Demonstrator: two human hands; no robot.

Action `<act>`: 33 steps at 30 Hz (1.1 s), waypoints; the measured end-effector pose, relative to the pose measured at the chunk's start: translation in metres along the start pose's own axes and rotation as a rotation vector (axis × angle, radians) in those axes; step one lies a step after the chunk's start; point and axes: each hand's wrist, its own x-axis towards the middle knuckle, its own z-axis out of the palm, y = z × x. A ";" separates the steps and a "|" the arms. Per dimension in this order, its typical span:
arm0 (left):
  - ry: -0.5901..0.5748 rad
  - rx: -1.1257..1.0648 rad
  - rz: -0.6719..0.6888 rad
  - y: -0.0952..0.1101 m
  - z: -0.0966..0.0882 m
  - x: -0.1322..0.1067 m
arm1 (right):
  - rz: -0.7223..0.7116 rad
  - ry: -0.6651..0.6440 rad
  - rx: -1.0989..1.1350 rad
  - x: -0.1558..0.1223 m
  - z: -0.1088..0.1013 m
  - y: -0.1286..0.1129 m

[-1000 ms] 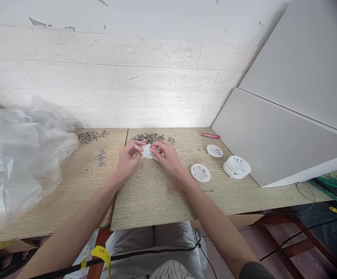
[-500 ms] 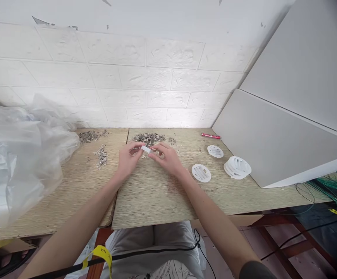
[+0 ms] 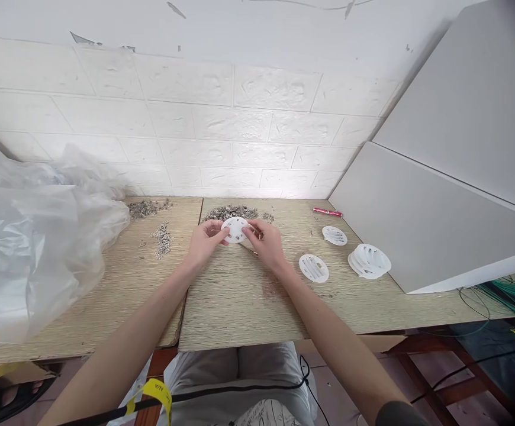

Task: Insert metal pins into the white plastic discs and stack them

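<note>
A round white plastic disc (image 3: 235,229) with small metal pieces on its face is held up between both my hands, its face turned toward me. My left hand (image 3: 206,241) pinches its left rim and my right hand (image 3: 264,242) pinches its right rim. Just behind the disc lies a heap of small grey metal parts (image 3: 231,212) on the wooden table (image 3: 235,296). A thin metal piece lies on the table under my right hand.
Two single white discs (image 3: 313,267) (image 3: 334,235) and a stack of discs (image 3: 369,261) lie to the right. A red pen (image 3: 327,212) rests near the wall. Crumpled clear plastic bags (image 3: 35,236) fill the left. More metal parts (image 3: 162,236) lie left. A grey box (image 3: 430,219) stands right.
The disc has turned from edge-on to facing me, still between both hands. The view shifted slightly, so everything sits a little lower and to the right.
</note>
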 end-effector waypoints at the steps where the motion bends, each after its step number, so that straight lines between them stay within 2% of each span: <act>1: -0.014 -0.012 -0.007 0.001 0.000 -0.001 | 0.009 0.006 0.006 0.000 -0.002 -0.001; 4: -0.056 -0.069 -0.018 0.005 0.001 -0.005 | -0.028 0.042 -0.030 0.000 -0.008 -0.008; 7: -0.078 -0.107 -0.033 0.008 0.001 -0.007 | -0.158 0.068 -0.156 -0.003 -0.011 -0.016; 11: -0.056 -0.134 -0.055 0.012 0.001 -0.008 | -0.272 -0.031 -0.311 -0.007 -0.005 -0.018; 16: -0.036 -0.088 -0.084 0.014 0.000 -0.008 | -0.245 -0.067 -0.276 -0.007 -0.002 -0.012; 20: -0.074 -0.074 -0.077 0.012 -0.002 -0.008 | -0.246 -0.066 -0.212 -0.007 -0.004 -0.014; 25: -0.106 -0.092 -0.075 0.013 -0.001 -0.008 | -0.249 -0.047 -0.232 -0.005 -0.010 -0.012; 27: -0.110 -0.097 -0.076 0.013 -0.001 -0.008 | -0.251 -0.044 -0.275 0.000 -0.025 -0.005; 29: -0.119 -0.096 -0.079 0.013 -0.001 -0.009 | -0.217 -0.050 -0.353 0.008 -0.051 0.004; 33: -0.135 -0.097 -0.060 0.014 -0.002 -0.009 | -0.123 -0.165 -0.580 0.025 -0.128 0.026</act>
